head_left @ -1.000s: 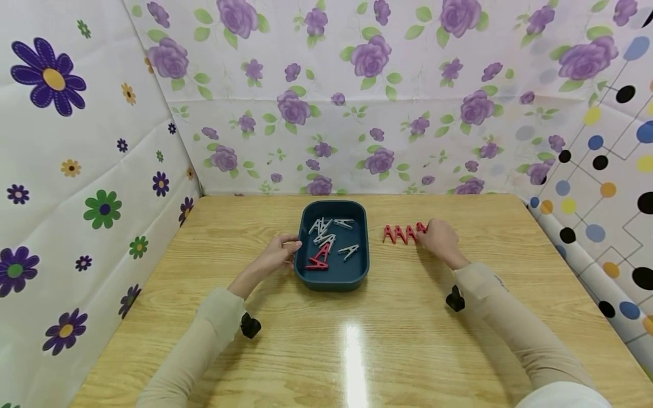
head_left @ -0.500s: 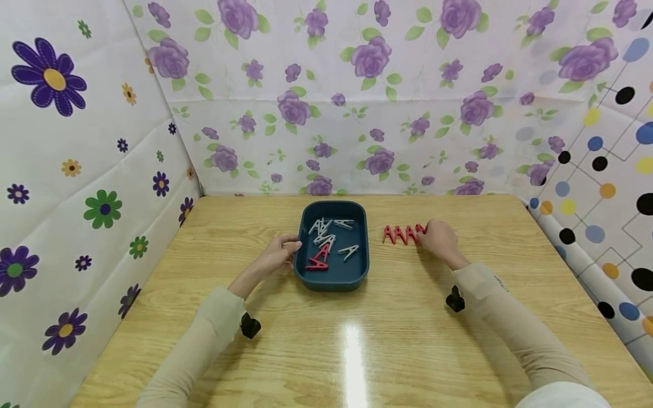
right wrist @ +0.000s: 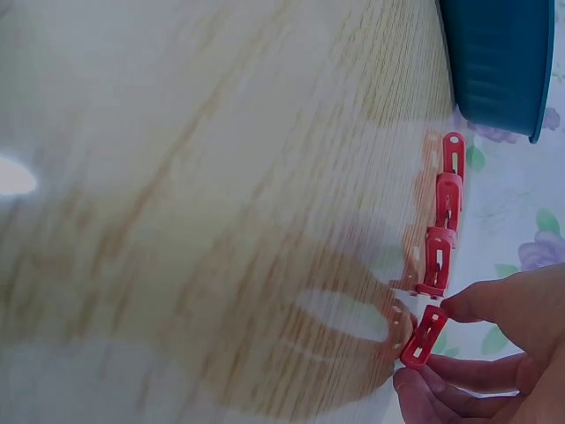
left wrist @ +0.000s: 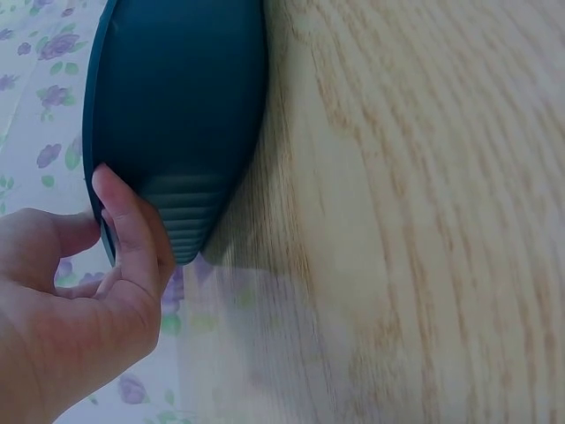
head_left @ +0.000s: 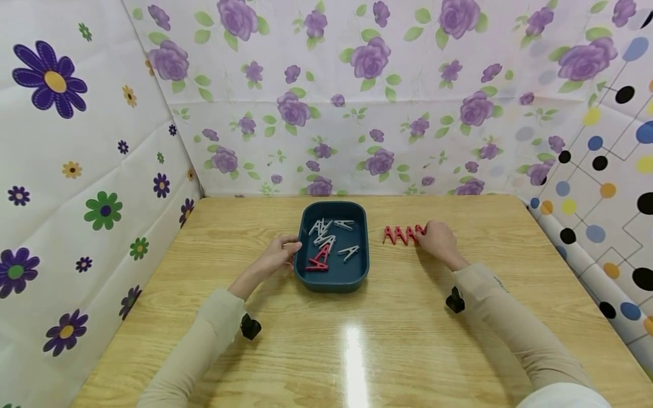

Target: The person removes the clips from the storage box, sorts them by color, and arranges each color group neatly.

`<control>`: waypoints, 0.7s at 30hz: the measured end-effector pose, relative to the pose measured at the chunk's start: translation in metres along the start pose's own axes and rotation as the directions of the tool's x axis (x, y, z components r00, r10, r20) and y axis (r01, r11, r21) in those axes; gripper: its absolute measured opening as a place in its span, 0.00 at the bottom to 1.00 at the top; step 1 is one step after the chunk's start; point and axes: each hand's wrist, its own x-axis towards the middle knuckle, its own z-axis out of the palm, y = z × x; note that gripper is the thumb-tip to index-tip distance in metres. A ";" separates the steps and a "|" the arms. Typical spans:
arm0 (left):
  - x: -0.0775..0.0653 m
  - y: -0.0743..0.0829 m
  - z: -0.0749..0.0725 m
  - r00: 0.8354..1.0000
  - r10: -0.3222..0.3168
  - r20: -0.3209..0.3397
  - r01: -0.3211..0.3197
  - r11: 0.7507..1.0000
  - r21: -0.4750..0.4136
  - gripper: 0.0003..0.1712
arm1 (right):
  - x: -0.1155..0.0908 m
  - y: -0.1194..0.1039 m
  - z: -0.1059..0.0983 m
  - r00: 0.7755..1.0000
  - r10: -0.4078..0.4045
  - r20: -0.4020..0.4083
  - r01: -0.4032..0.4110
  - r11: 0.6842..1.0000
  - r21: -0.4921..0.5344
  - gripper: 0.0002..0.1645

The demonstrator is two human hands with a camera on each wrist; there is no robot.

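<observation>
My left hand (head_left: 278,254) grips the left rim of a dark blue plastic bin (head_left: 331,287); in the left wrist view the thumb is at the rim's inner side and the fingers (left wrist: 132,230) lie along the outer wall. Several white clothespins (head_left: 349,251) and a few red clothespins (head_left: 317,267) lie loose inside. To the bin's right, red clothespins (right wrist: 448,199) stand in a zigzag row on the table. At the row's right end my right hand (head_left: 440,242) pinches the last red clothespin (right wrist: 425,336) between thumb and fingers, close beside its neighbour.
The wooden table (head_left: 285,351) reaches back to a flowered cloth wall (head_left: 326,141). Patterned cloth also lines the left and right sides. A black wrist device (head_left: 455,299) hangs under each sleeve cuff.
The red clothespin in my right hand has shifted very slightly left toward the row. My left hand and the bin stay in place.
</observation>
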 end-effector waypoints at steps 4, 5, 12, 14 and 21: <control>0.001 -0.001 -0.002 1.000 0.013 0.007 -0.013 1.000 -0.002 0.28 | 0.000 -0.001 -0.002 1.000 -0.003 0.001 0.003 1.000 0.008 0.29; 0.001 -0.001 -0.002 1.000 0.014 0.006 -0.014 1.000 -0.002 0.28 | 0.000 -0.001 -0.002 1.000 0.000 0.004 0.000 1.000 0.006 0.29; 0.001 -0.001 -0.002 1.000 0.014 -0.001 -0.014 1.000 0.001 0.27 | 0.000 -0.002 -0.004 1.000 0.009 0.013 -0.009 1.000 0.005 0.29; 0.001 -0.001 -0.002 1.000 0.012 -0.005 -0.012 1.000 0.001 0.27 | 0.000 -0.002 -0.003 1.000 0.005 0.014 -0.005 1.000 0.004 0.29; 0.000 -0.001 -0.001 1.000 0.005 0.004 -0.005 1.000 -0.004 0.28 | -0.001 -0.002 -0.004 1.000 0.009 0.027 -0.010 1.000 0.017 0.29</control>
